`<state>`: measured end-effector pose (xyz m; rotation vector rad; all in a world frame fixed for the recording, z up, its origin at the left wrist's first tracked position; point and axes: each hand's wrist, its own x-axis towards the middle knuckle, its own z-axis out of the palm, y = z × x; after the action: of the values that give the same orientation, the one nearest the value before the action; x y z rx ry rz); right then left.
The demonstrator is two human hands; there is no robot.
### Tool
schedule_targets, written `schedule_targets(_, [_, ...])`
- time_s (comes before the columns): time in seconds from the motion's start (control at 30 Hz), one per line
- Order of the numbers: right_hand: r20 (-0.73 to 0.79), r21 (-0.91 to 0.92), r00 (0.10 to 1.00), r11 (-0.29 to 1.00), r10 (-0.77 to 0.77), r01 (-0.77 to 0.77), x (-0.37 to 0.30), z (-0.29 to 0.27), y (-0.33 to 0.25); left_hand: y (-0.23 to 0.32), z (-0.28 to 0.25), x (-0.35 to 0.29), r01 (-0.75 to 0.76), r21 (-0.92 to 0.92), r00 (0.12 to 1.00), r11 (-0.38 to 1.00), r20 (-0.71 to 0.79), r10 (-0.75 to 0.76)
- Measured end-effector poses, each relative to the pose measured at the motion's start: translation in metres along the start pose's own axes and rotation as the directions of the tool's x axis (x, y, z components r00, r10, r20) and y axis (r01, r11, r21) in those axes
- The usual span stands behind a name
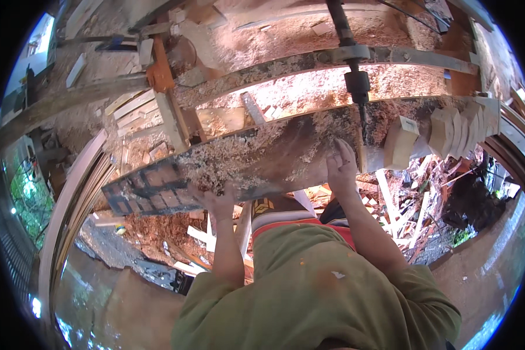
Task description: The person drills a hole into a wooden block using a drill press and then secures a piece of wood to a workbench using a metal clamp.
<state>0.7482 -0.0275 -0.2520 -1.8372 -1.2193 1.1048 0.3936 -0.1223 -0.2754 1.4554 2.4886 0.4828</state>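
Note:
A long dark work board (274, 137) lies in front of me, strewn with wood shavings (221, 157). My left hand (217, 201) rests at its near edge, fingers apart among the shavings, nothing visible in them. To the right, my right hand (342, 166) lies on the board with its fingers stretched out flat. Just beyond that hand hangs a drill chuck (357, 84) with a dark drill bit (363, 119) pointing down, beside a thin wooden strip (361, 154) standing across the board. A cut wooden block (401, 143) sits right of the bit.
Several similar wooden pieces (442, 133) stand in a row at the board's right end. A wooden beam (262, 71) crosses behind the chuck. Long planks (70, 198) lean at the left. Scrap wood (391, 198) and sawdust cover the ground under and beyond the board.

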Motion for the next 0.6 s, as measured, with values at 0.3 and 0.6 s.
schedule_targets(0.3, [0.019, -0.615, 0.930, 0.729, -0.367, 0.300, 0.015, 0.006, 0.021, 0.130, 0.033, 0.042, -0.339, 0.263, 0.824, 0.903, 0.547, 0.150])
schedule_targets(0.6, [-0.065, -0.659, 0.888, 0.688, -0.456, 0.305, 0.012, 0.012, 0.035, 0.204, 0.080, 0.133, -0.308, -0.197, 0.745, 0.931, 0.558, 0.365])
